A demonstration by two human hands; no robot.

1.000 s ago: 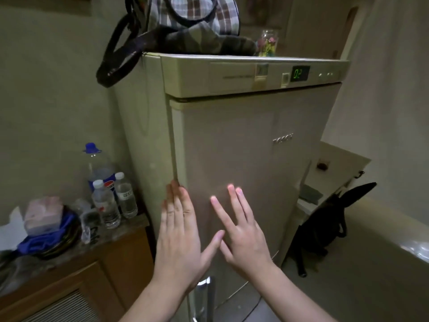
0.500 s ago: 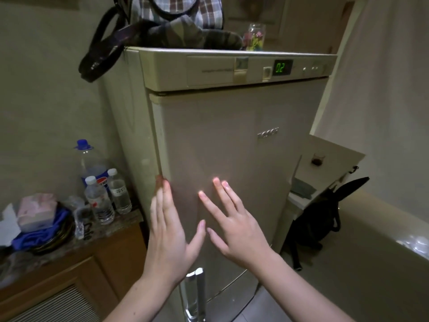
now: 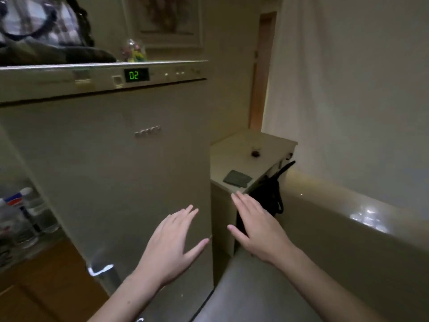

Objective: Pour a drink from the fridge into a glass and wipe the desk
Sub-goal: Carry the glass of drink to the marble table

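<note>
We stand close before the fridge (image 3: 111,170), whose door is shut and whose green display (image 3: 136,75) reads 02. Our left hand (image 3: 173,247) is raised in front of the door near its right edge, fingers spread and holding nothing; whether it touches the door we cannot tell. Our right hand (image 3: 257,226) hovers just past the fridge's right edge, also flat and empty, fingers loosely together, in front of a black bag (image 3: 270,196). On top of the fridge lie a plaid bag (image 3: 44,31) and a small jar (image 3: 133,51). To the left of the fridge, blurred bottles (image 3: 25,212) stand on a wooden cabinet (image 3: 46,275). To the right of the fridge stands a pale desk (image 3: 234,147) bearing a dark flat cloth (image 3: 237,178) and a small dark object (image 3: 255,153).
</note>
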